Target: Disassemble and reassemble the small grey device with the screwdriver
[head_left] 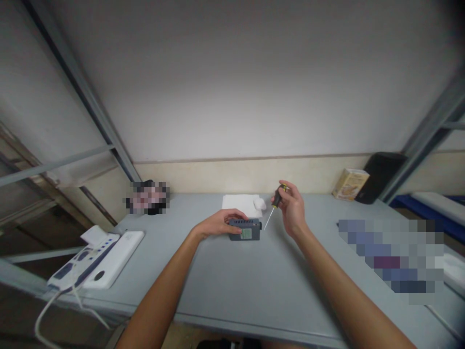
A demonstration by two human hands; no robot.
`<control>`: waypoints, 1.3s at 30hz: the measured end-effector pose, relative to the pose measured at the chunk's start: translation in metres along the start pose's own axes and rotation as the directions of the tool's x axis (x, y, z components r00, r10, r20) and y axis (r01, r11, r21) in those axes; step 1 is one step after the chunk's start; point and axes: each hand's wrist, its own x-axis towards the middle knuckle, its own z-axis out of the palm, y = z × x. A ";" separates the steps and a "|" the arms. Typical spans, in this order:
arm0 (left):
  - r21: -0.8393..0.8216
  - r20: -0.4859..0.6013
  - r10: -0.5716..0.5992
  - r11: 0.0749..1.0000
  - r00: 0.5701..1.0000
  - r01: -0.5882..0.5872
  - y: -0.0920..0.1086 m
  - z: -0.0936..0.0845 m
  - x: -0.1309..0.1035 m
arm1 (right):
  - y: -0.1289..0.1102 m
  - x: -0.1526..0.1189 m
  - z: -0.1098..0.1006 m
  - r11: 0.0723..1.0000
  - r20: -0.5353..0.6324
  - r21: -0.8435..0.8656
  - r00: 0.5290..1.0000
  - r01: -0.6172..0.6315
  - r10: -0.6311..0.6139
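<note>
A small dark grey box (250,223) with slots along its top edge and a greenish label stands on the desk. My left hand (225,223) grips its left side, thumb on the front and fingers over the top and back. In my right hand (293,208), fingers closed round the black and yellow handle, is a screwdriver (278,198). Its thin shaft slants down to the left, with the tip close to the box's right side. Whether the tip touches the box I cannot tell. Behind the box lie white paper (236,202) and a small crumpled white piece (259,203).
On the left lie a white power strip (85,257) with cables and a flat white device (121,257). A yellow carton (350,184) and a black case (381,177) stand at the back right. Blurred-out items lie at both sides of the grey desk (225,286).
</note>
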 end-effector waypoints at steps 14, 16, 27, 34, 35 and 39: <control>0.509 -0.267 0.215 0.859 0.939 -0.052 -0.020 0.039 0.021 | 0.004 -0.009 0.005 0.956 0.253 -0.277 0.952 -0.100 0.173; 0.555 -0.280 0.263 0.829 0.923 -0.068 -0.022 0.043 0.022 | 0.002 -0.008 0.003 0.966 0.238 -0.244 0.960 -0.090 0.149; 0.516 -0.090 0.148 0.853 0.985 -0.081 -0.001 0.020 0.005 | 0.000 0.000 -0.004 0.938 0.162 -0.335 0.976 -0.087 0.148; 0.582 0.042 0.125 0.803 0.991 -0.126 -0.007 0.020 0.002 | 0.005 -0.001 -0.006 0.870 0.164 -0.467 0.952 -0.157 0.259; 0.582 0.033 0.137 0.802 0.990 -0.131 -0.006 0.022 0.003 | 0.004 -0.002 -0.005 0.889 0.159 -0.433 0.958 -0.150 0.239; 0.561 0.000 0.154 0.818 0.988 -0.127 -0.003 0.024 0.003 | -0.002 -0.002 -0.001 0.962 0.144 -0.266 0.985 -0.052 0.093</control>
